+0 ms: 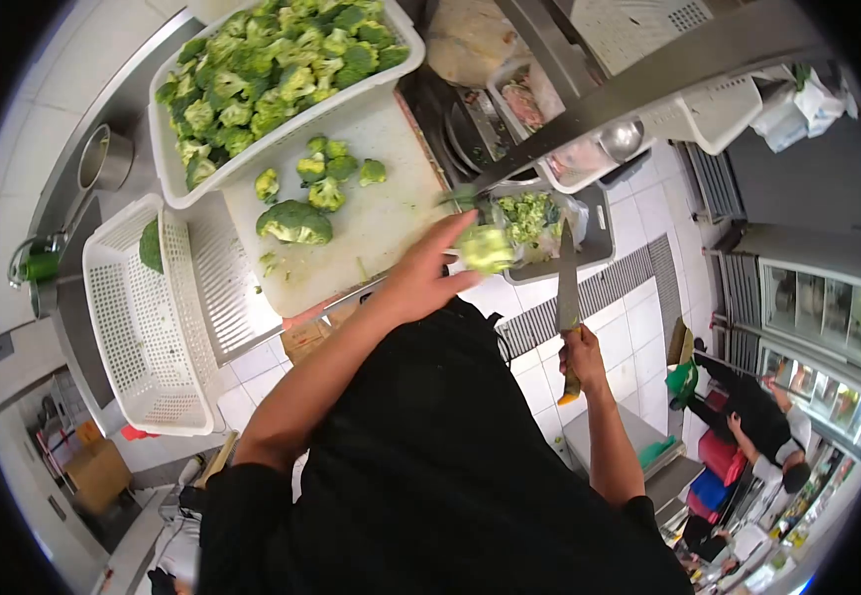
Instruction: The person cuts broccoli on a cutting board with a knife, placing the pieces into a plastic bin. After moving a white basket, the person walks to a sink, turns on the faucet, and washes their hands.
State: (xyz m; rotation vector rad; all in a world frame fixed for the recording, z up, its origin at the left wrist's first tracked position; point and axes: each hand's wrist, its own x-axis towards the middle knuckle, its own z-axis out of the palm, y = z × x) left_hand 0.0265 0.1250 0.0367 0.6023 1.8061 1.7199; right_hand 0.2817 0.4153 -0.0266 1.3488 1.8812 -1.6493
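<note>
My left hand is at the board's right edge, fingers apart, beside a motion-blurred piece of broccoli; whether it touches the piece is unclear. In my right hand is the handle of a large knife, its blade pointing away from me. The white cutting board bears a large broccoli head and several small florets. Behind it, a white tub is full of cut florets. A grey bin with green trimmings stands right of the board.
A white perforated basket at the left holds a broccoli head. A metal bar crosses the upper right, near food containers and a ladle. Another person is at the far right.
</note>
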